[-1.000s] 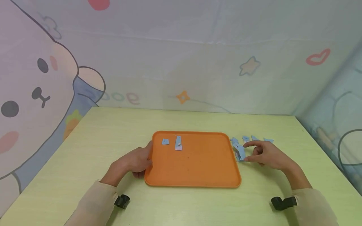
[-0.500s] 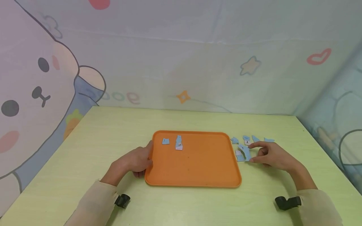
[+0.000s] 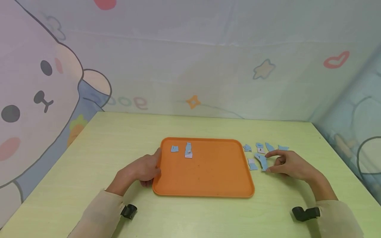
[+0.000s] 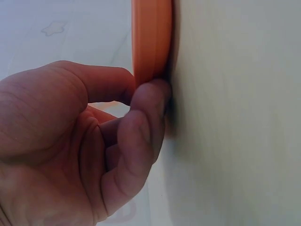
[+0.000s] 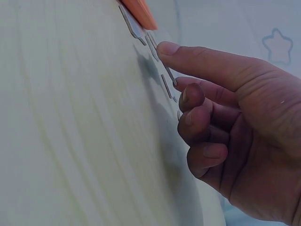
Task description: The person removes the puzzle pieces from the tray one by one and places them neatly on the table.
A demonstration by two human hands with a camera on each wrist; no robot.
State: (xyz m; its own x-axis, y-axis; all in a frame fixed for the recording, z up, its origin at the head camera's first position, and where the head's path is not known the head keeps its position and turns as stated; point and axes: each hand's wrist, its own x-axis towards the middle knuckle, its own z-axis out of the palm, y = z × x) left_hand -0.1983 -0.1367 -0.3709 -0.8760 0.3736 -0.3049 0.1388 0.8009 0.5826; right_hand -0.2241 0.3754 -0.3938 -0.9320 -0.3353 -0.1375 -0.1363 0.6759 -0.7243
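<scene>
My left hand (image 3: 146,169) holds the left rim of the orange tray (image 3: 220,168); in the left wrist view the thumb lies on the rim and curled fingers meet it from the table side. To the right of the tray, my right hand (image 3: 288,165) pinches a thin, irregular light-blue piece (image 3: 262,161) with a dark mark, between thumb and index finger. The right wrist view shows this piece edge-on, just off the table or touching it; I cannot tell which. A blue-and-white piece (image 3: 252,164) lies between it and the tray.
On the tray lie a small marked blue piece (image 3: 174,149) and a taller blue piece (image 3: 188,150) with a pale lower end. Several more flat pieces (image 3: 260,147) lie in a row beyond my right hand. A printed cloth (image 3: 190,66) hangs behind the table.
My right hand has moved right, carrying the blue piece away from the tray and lowering it, which uncovers the blue-and-white piece. The left hand stays at the tray rim.
</scene>
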